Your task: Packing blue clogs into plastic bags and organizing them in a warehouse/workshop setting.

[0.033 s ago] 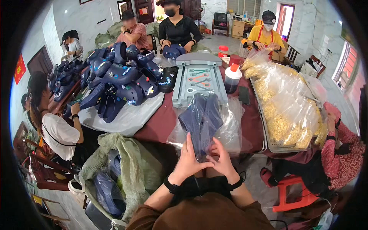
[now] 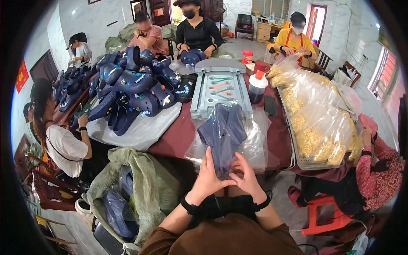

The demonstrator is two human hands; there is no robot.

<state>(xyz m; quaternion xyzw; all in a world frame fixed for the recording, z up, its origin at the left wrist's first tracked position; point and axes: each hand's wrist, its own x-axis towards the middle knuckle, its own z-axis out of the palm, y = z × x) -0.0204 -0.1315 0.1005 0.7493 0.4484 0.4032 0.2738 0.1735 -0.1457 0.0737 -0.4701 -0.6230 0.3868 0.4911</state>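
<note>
A pair of navy clogs [image 2: 222, 136] in a clear plastic bag [image 2: 222, 172] lies soles up at the table's near edge, its far end against a grey plastic board. My left hand [image 2: 211, 176] grips the near end of the bag from the left, fingers along its side. From the right, my right hand [image 2: 245, 176] closes on the same end with bent fingers. The thumbs meet at the bottom of the bag. More clear plastic bags [image 2: 257, 131] lie flat beneath and beside the pair.
A large heap of navy clogs [image 2: 131, 85] covers the table's left. On the right, a tray [image 2: 316, 165] carries bags of small yellow pieces [image 2: 314, 140]. A red-capped bottle [image 2: 257, 87] stands beside the grey board [image 2: 221, 89]. A green sack [image 2: 140, 182] holds bagged clogs. Several people sit around.
</note>
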